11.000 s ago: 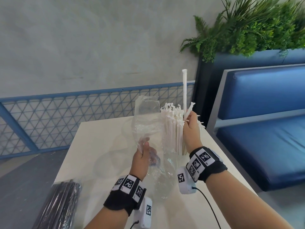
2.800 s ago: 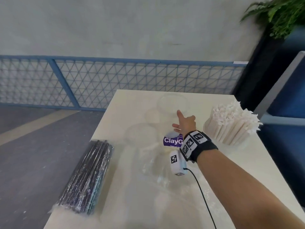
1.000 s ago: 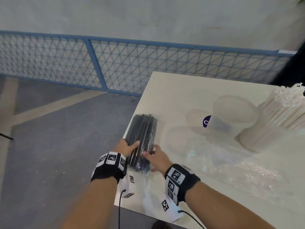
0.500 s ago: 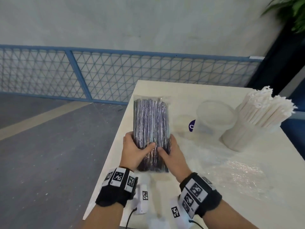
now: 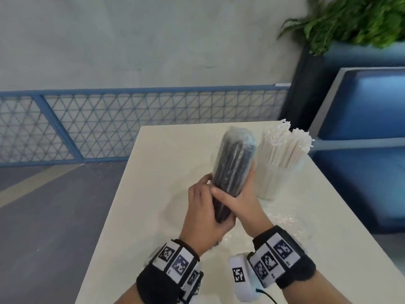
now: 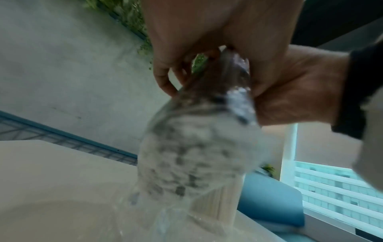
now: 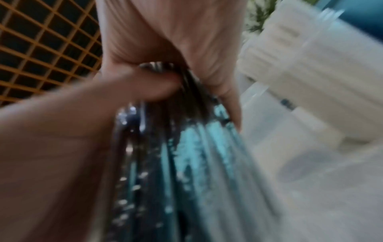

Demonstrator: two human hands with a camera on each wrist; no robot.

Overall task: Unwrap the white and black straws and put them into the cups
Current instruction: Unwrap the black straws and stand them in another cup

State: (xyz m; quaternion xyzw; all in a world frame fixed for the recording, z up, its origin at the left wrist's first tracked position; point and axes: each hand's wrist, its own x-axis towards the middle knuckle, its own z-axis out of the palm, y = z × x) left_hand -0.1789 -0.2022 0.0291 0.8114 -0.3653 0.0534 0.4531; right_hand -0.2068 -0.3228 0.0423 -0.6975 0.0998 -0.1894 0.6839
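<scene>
Here, two hands grip one wrapped pack of black straws (image 5: 233,166).
Left hand (image 5: 202,218) and right hand (image 5: 245,207) fingers clamp its lower end above the worktop (image 5: 153,194); one cup (image 5: 270,183) of white straws (image 5: 285,148) stands just beside.

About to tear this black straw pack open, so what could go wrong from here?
1. Both hands, left hand and right hand, grip only the pack's lower end; if the wrap splits suddenly, straws may scatter.
2. The pack stands right beside the cup of white straws, so a jerk could topple it.
</scene>
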